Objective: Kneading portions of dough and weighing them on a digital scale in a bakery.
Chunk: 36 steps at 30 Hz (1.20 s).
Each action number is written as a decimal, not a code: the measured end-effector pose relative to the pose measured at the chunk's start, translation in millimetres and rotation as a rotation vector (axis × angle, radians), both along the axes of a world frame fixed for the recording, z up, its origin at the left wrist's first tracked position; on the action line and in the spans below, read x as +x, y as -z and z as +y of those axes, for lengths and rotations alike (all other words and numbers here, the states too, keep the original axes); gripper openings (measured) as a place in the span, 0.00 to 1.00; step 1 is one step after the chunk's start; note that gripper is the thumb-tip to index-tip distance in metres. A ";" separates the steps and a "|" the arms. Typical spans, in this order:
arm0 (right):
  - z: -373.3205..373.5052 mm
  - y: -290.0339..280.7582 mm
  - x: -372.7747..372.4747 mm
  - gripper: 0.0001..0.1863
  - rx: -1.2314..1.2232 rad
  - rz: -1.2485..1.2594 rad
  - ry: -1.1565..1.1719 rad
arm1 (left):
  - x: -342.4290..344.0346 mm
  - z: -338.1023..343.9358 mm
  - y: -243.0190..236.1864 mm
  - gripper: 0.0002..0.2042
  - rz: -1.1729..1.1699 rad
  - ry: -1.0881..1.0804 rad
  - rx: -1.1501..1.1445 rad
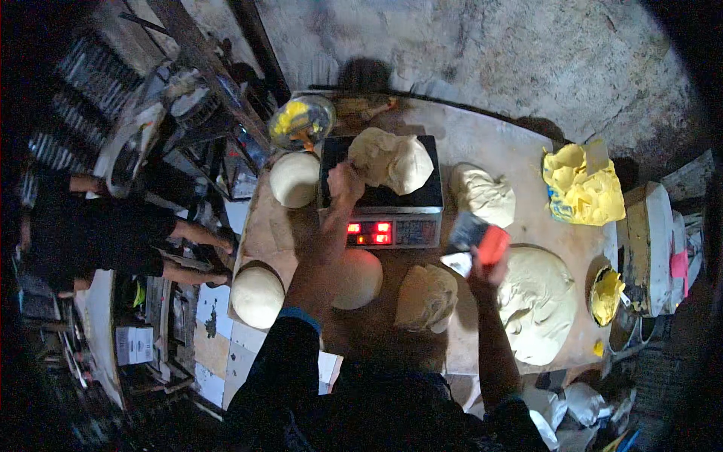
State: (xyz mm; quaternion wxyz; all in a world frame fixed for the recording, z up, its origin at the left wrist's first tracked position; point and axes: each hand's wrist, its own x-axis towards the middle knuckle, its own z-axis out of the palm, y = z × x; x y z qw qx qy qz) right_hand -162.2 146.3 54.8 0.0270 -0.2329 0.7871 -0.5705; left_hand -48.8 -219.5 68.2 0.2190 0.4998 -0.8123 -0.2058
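A digital scale (418, 228) with a dark platform and red lit digits stands mid-table. On its platform lies an uneven lump of dough (395, 160). My left hand (345, 183) is closed at the lump's left edge, apparently gripping it; the fingertips are partly hidden. My right hand (488, 270) grips the red handle of a dough scraper (468, 235) with a dark, wide blade, just right of the scale. Under and beside that hand spreads a large mass of dough (538, 309). A loose dough piece (428, 297) sits before the scale, and a folded one (483, 197) to its right.
Smooth dough balls (258, 297) sit along the table's left side and front. A bowl (301, 122) with yellow fat stands back left. At right are a block of yellow fat (584, 184) and a small tub (605, 297). Another person (105, 233) is at far left.
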 end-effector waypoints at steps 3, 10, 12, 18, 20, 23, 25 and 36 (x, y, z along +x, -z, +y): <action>-90.5 -37.7 16.2 0.26 0.000 0.193 -0.143 | 3.9 7.1 10.3 0.14 0.209 0.062 -0.065; -246.0 -68.3 29.8 0.19 -0.101 0.061 -0.324 | 51.4 19.3 -20.5 0.13 0.419 0.133 -0.003; -264.6 -68.5 42.6 0.21 -0.033 -0.259 -0.302 | 59.0 17.8 -23.6 0.12 0.398 0.116 -0.029; -228.2 -36.3 55.1 0.29 0.192 0.230 -0.578 | 76.2 47.7 -66.2 0.11 0.412 0.079 -0.084; -176.6 -56.4 60.0 0.25 0.592 -0.025 -0.611 | 86.3 77.5 -103.7 0.11 0.556 0.113 0.106; -42.2 11.4 -1.9 0.25 0.252 0.101 -0.456 | 70.1 154.1 -127.9 0.17 0.748 0.461 0.058; 55.6 44.4 -13.2 0.26 -0.393 -0.010 0.050 | 40.3 221.0 -159.9 0.22 0.569 0.681 0.029; 465.7 -35.5 55.0 0.33 0.038 0.412 1.149 | -71.9 500.0 104.4 0.40 -0.181 0.723 -0.190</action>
